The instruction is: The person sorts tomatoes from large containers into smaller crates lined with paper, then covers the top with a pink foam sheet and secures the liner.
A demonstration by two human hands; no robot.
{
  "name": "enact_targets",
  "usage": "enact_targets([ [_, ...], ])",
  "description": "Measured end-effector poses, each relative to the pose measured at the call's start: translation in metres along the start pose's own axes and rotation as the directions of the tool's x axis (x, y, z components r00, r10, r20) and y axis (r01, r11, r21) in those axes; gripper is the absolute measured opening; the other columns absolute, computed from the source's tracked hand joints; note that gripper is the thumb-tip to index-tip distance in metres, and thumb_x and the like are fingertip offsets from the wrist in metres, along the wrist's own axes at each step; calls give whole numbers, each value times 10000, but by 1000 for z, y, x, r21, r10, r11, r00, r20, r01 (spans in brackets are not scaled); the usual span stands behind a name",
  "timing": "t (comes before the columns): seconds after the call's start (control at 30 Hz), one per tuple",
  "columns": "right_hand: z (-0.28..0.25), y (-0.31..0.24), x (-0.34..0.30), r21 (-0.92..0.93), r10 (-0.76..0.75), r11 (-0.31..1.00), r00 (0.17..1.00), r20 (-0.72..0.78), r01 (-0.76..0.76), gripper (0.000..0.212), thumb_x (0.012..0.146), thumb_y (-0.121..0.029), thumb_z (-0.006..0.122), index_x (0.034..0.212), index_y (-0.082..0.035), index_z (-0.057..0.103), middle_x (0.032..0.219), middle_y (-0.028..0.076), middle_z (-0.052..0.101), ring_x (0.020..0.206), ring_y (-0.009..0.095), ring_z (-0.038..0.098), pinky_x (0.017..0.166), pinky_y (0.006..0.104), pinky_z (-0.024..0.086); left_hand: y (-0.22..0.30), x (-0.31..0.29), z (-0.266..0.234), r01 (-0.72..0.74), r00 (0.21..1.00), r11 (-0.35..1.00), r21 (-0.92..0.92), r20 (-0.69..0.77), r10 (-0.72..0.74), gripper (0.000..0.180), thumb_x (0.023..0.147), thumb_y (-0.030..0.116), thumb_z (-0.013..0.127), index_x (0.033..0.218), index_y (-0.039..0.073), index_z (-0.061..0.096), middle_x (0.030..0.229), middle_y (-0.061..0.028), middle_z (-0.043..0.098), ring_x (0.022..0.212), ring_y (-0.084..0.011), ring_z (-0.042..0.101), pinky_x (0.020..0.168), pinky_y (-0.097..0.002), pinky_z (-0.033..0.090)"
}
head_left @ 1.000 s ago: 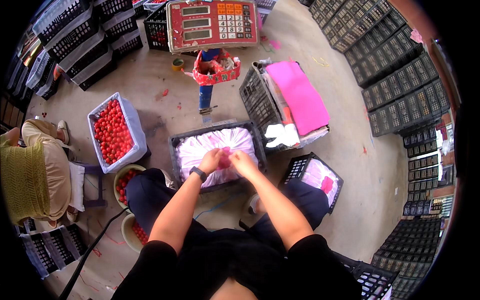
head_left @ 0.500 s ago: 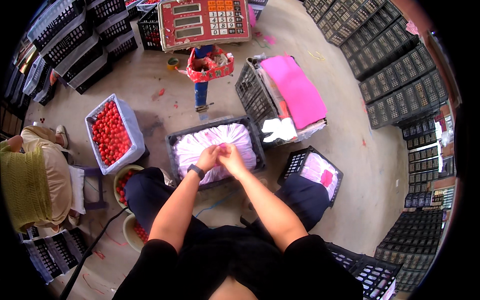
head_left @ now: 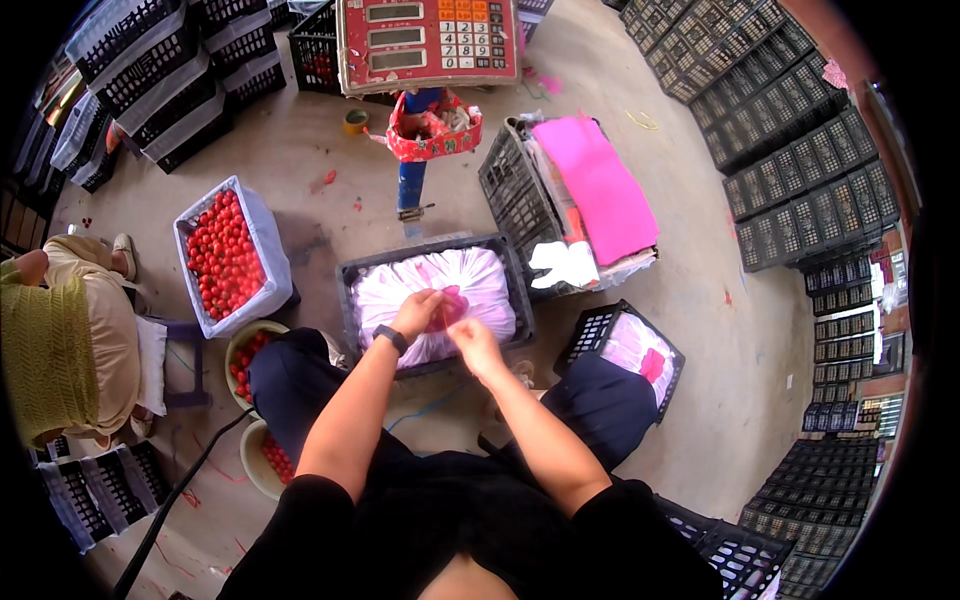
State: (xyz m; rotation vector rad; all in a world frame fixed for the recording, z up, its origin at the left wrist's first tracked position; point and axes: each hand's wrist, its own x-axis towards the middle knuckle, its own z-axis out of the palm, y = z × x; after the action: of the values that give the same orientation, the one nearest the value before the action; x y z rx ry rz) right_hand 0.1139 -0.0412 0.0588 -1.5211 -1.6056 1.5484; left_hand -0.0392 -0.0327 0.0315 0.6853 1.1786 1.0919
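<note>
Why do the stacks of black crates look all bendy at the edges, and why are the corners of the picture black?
Head view: the fisheye lens bends straight lines near its rim, so the stacked black crates curve; the round lens leaves the corners black. Light is bright and even, with soft shadows; the hands, left hand and right hand, on the white bag in the middle look sharp and barely bent.

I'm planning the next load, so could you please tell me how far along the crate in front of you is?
Done: the black plastic crate is lined and filled under white-and-pink plastic wrap. In hand: the left hand and right hand gather the wrap at its middle. Left: the white-lined crate of red fruit lies uncovered, and a small black crate with pink liner looks unfilled.
</note>
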Motion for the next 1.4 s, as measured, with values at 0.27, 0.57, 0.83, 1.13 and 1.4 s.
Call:
enact_targets([
  [0.27, 3, -6, 13, -557, -207, 784, 962, 178, 272, 126, 736, -55, 549, 842, 10, 566, 794, 153, 580, 774, 303, 558, 715, 361, 434, -2, -1, -12, 75, 997, 988, -138, -7, -77, 221, 898, 179, 435, 902, 19, 588, 700, -7, 560, 555, -83, 422, 537, -230, 369],
  [0.57, 15, 3, 49, 319, -109, 945, 990, 88, 76, 296, 810, 36, 403, 1096, -3, 467, 1043, 111, 538, 972, 183, 518, 868, 291, 399, 3, -12, 5, -451, 801, 546, 706, 49, 597, 163, 845, 101, 443, 882, -6, 560, 797, -180, 566, 750, -341, 534, 655, -391, 426],
  [0.83, 9, -6, 59, 176, -59, 984, 983, 174, 28, 265, 819, 17, 429, 1075, -9, 488, 1016, 88, 551, 944, 165, 520, 828, 274, 414, 14, -9, 12, -473, 745, 412, 779, 104, 658, 149, 847, 97, 434, 867, 9, 552, 811, -162, 565, 775, -335, 537, 680, -381, 437],
  [1.13, 10, 0, 61, 230, -62, 972, 994, 95, 39, 207, 795, -10, 509, 1001, -11, 519, 938, 49, 578, 873, 129, 545, 771, 241, 426, -3, 1, 4, -378, 911, 910, 172, -104, 398, 198, 917, 143, 400, 918, 2, 540, 814, -63, 583, 768, -139, 545, 716, -255, 432],
  [1.4, 8, -1, 56, -165, -292, 944, 956, -16, 286, 121, 754, -22, 555, 872, 3, 546, 845, 81, 571, 799, 172, 558, 710, 273, 438, -7, 4, -1, -389, 889, 867, 311, -119, 441, 206, 924, 149, 387, 946, 7, 535, 870, -68, 526, 782, -139, 512, 723, -247, 421],
])
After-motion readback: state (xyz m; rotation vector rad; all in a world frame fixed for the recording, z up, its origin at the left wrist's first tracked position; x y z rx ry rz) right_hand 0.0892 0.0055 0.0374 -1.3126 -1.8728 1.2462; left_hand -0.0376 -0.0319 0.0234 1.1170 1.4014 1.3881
